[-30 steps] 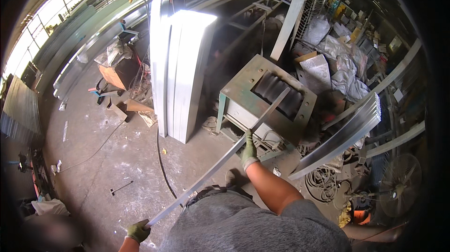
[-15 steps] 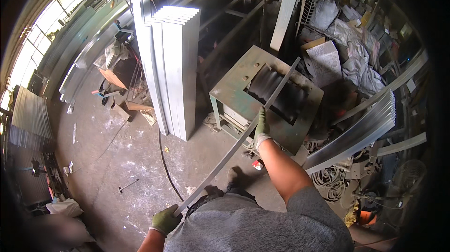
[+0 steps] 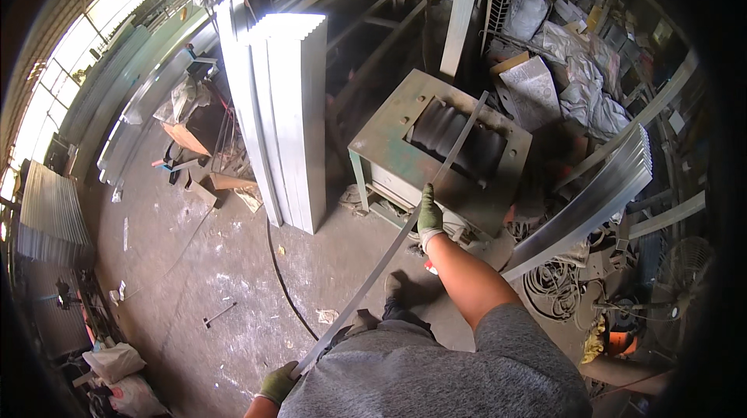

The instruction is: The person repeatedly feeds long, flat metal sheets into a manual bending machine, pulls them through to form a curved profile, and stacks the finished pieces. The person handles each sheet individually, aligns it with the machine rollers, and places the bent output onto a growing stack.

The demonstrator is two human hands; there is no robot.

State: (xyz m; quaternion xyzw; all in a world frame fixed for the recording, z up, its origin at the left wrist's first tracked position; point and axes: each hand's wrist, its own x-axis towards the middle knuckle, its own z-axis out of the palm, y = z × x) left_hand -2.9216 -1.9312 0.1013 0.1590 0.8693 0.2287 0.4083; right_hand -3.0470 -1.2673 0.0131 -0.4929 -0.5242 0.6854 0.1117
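A long, flat metal bar (image 3: 381, 265) runs slantwise from beside my left hip up across the machine. Near its lower end, my left hand (image 3: 278, 384), in a green work glove, is closed around it. My right hand (image 3: 429, 214), also gloved, grips the bar farther along, at the machine's near edge. The bar's far end lies over a dark ribbed drum (image 3: 447, 134) set in an opening of the green-grey machine top (image 3: 385, 130). Whether the bar touches the drum I cannot tell.
A tall stack of pale metal profiles (image 3: 299, 130) stands left of the machine. More shiny profiles (image 3: 599, 200) lean at the right, above coiled cable (image 3: 552, 290). A black cable (image 3: 284, 282) crosses the floor. Behind the machine are a cardboard box (image 3: 529, 91) and white sacks (image 3: 591, 103).
My right hand has shifted slightly nearer and left along with the bar. My left hand is a little lower in view. The whole view has also moved slightly.
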